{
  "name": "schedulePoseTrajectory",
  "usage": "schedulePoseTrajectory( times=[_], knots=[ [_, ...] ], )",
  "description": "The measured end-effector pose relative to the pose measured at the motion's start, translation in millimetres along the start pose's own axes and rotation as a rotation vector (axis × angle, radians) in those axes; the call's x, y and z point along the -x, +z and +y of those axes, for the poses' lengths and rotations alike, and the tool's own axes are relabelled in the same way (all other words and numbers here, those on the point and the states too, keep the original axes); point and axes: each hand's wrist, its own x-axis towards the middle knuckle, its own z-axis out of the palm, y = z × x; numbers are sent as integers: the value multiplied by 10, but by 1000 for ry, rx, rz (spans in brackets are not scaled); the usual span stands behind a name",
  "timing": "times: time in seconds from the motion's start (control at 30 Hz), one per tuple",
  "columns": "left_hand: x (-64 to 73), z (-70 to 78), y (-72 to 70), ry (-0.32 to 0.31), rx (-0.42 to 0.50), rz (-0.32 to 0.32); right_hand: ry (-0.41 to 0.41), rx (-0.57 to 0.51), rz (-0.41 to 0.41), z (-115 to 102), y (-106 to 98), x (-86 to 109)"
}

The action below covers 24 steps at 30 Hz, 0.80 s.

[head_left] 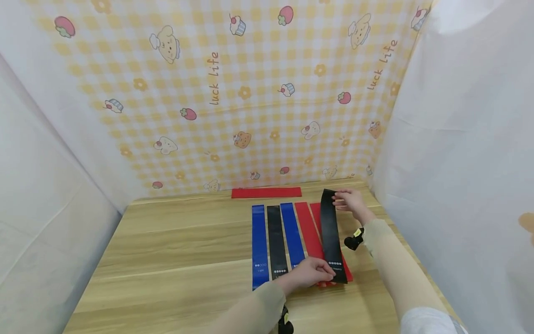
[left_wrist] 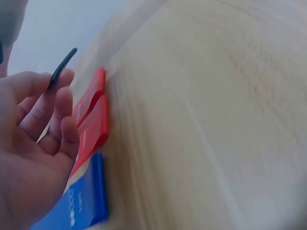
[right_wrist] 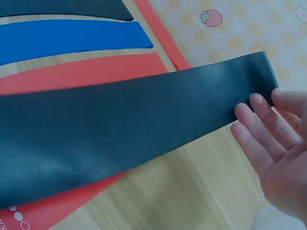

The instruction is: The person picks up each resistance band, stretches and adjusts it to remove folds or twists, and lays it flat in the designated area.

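A black resistance band point(head_left: 331, 227) is held lengthwise above the table, between both hands. My left hand point(head_left: 310, 272) pinches its near end, by the printed dots; in the left wrist view that end point(left_wrist: 62, 67) shows edge-on between thumb and fingers. My right hand point(head_left: 351, 204) pinches the far end at its edge, the other fingers spread along it, as the right wrist view shows on the black band point(right_wrist: 144, 124). Beneath it lies a red band point(head_left: 315, 211), partly covered. Just to the left is another red band point(head_left: 306, 227), its near end hidden by my left hand.
Further left lie a blue band point(head_left: 292, 227), a second black band point(head_left: 276, 236) and another blue band point(head_left: 258, 241), side by side. One red band point(head_left: 267, 192) lies crosswise at the back of the wooden table point(head_left: 175, 250). A patterned cloth point(head_left: 258, 116) hangs behind, with white sheets at both sides.
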Motion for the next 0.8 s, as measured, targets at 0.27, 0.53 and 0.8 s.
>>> schedulePoseTrajectory(
  times=[0.27,0.53,0.8],
  knots=[
    [-121,57,265,36,42,32,8,19,17,-19,-70,10],
    [-260,99,548,10,28,172,5,19,45,-16,-138,-2],
    [-306,123,688,-42,50,232,25,9,42,-28,-154,-13]
  ],
)
